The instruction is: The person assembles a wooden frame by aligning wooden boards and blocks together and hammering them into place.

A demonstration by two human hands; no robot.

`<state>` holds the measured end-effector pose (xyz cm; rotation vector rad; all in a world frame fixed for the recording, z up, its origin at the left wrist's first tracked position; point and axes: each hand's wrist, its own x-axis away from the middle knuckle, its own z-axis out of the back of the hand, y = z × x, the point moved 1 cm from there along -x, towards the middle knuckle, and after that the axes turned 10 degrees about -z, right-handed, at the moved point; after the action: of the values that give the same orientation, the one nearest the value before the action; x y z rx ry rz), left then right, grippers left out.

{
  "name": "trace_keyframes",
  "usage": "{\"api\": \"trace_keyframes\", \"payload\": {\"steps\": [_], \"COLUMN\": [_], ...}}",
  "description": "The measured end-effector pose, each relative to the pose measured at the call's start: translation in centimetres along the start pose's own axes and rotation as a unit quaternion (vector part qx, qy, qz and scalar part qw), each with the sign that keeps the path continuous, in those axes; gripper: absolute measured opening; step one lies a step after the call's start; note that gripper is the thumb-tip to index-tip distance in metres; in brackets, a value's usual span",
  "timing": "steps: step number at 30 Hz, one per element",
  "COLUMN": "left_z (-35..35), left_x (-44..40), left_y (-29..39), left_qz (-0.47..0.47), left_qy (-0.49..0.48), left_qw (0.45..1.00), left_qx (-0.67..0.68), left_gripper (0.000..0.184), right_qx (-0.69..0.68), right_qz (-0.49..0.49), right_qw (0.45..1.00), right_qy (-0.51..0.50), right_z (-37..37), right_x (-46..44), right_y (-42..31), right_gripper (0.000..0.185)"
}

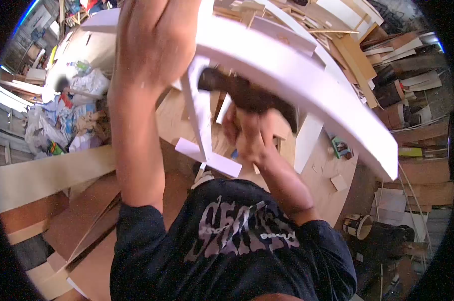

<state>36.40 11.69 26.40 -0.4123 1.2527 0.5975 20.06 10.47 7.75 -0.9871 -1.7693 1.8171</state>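
Note:
My left hand (156, 45) is raised at the top, its fingers closed around a long curved white board (307, 85). The board arches across to the right, and a narrow white upright (197, 105) stands below it, near a short white strip (209, 157). My right hand (254, 133) is closed below the board on a hammer (252, 95), whose dark head is blurred by motion. The board passes in front of part of the hammer. Most of the hammer's handle is hidden in my fist.
A wooden worktop (322, 175) lies beneath, with a small green object (341, 147) and a wood offcut (338, 182) on it. Stacked boards (357, 60) crowd the right. Plastic bags (69, 118) lie at left, above a long plank (51, 175).

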Motion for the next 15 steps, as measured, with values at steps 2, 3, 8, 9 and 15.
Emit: {"api": "trace_keyframes", "payload": {"steps": [2, 3, 8, 9, 15], "left_z": [-0.2, -0.2, -0.1, -0.1, -0.1], "left_x": [0.5, 0.8, 0.3, 0.5, 1.0], "left_y": [0.3, -1.0, 0.3, -0.4, -1.4], "left_qz": [0.014, -0.001, 0.006, 0.002, 0.009], "left_qy": [0.007, 0.013, -0.009, -0.006, 0.12], "left_qw": [1.0, 1.0, 0.996, 0.997, 0.894], "left_qx": [-0.001, 0.023, 0.084, 0.078, 0.433], "left_gripper": [0.055, 0.055, 0.056, 0.056, 0.056], "right_qx": [-0.084, -0.128, -0.037, -0.038, -0.053], "right_qz": [-0.069, -0.101, -0.099, -0.096, -0.09], "right_qw": [0.994, 0.986, 0.988, 0.988, 0.99], "right_qy": [0.026, 0.043, 0.117, 0.118, 0.093], "right_z": [0.7, 1.1, 0.9, 0.9, 0.2], "right_x": [2.6, 4.0, 3.9, 3.7, 3.1], "right_y": [1.0, 1.6, 2.9, 2.9, 1.7], "right_gripper": [0.06, 0.066, 0.077, 0.077, 0.075]}}
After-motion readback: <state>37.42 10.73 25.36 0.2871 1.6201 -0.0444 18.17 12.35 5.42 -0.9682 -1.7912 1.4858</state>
